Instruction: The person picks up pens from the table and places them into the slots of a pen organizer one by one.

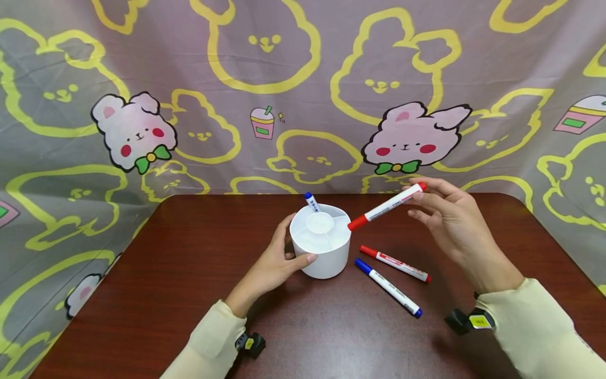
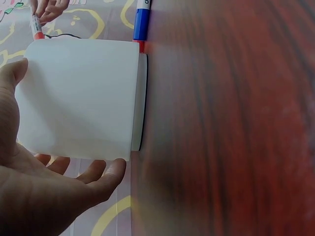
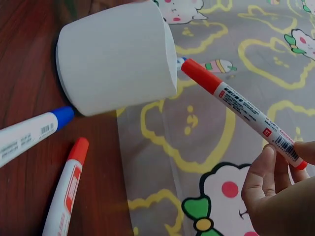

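A white round pen holder [image 1: 326,260] with several compartments around a central ring stands on the table. My left hand [image 1: 276,260] grips its left side, thumb at the front and fingers around the back. One blue-capped marker [image 1: 311,201] leans upright in a back compartment. My right hand [image 1: 450,221] pinches a red-capped whiteboard marker [image 1: 390,205] by its tail end. That marker slants down to the left, its red cap right at the holder's right rim. In the right wrist view, the cap [image 3: 199,73] overlaps the backdrop just off the holder's opening.
Right of the holder, a second red marker [image 1: 397,264] and a blue marker [image 1: 389,287] lie on the dark wooden table [image 1: 189,273]. Behind the table's far edge hangs a cartoon-print cloth [image 1: 303,95]. Both wrists wear small black cameras.
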{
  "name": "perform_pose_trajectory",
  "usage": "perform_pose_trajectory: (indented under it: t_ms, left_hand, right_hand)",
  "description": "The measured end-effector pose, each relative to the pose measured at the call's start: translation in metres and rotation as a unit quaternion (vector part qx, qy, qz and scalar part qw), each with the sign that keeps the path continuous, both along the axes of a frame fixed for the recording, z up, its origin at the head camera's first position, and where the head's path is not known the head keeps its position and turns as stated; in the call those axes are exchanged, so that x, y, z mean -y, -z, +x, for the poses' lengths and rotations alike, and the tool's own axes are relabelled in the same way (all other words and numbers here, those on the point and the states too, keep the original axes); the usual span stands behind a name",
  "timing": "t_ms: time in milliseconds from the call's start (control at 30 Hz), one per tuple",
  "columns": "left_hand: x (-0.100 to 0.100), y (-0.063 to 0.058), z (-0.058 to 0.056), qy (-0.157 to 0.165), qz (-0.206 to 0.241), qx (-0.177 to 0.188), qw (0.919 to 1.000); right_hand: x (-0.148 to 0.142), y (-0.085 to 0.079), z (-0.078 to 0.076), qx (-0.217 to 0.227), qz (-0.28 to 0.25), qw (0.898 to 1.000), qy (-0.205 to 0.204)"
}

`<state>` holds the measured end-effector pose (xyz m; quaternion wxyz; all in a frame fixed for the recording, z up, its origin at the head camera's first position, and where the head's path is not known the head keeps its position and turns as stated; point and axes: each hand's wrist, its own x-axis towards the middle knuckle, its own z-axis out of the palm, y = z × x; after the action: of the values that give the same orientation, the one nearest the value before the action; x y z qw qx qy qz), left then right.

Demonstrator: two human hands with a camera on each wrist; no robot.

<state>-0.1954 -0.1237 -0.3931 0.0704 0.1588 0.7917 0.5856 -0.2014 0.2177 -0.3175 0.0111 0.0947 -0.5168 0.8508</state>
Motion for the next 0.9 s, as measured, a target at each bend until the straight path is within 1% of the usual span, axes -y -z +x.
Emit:
perform_pose_trajectory:
  t_ms: [267, 400, 667, 900]
  left_hand:
    - [0.0, 0.0, 0.0, 0.003, 0.001, 0.006, 1.0]
    - [-0.001, 0.0, 0.0, 0.003, -0.001, 0.005, 1.0]
    - [-0.001, 0.001, 0.0, 0.0, -0.004, 0.0, 1.0]
    - [-0.001, 0.002, -0.001, 0.004, 0.001, 0.0, 1.0]
  right_hand:
    - [0.018, -0.006, -0.002, -0.018, 0.042, 0.999, 0.009]
    - [0.026, -0.007, -0.004, -0.016, 0.056, 0.998, 0.01]
    - [0.041, -0.003, -0.009, 0.011, 0.083, 0.996, 0.006]
    - [0.056, 0.004, -0.015, 0.029, 0.092, 0.995, 0.004]
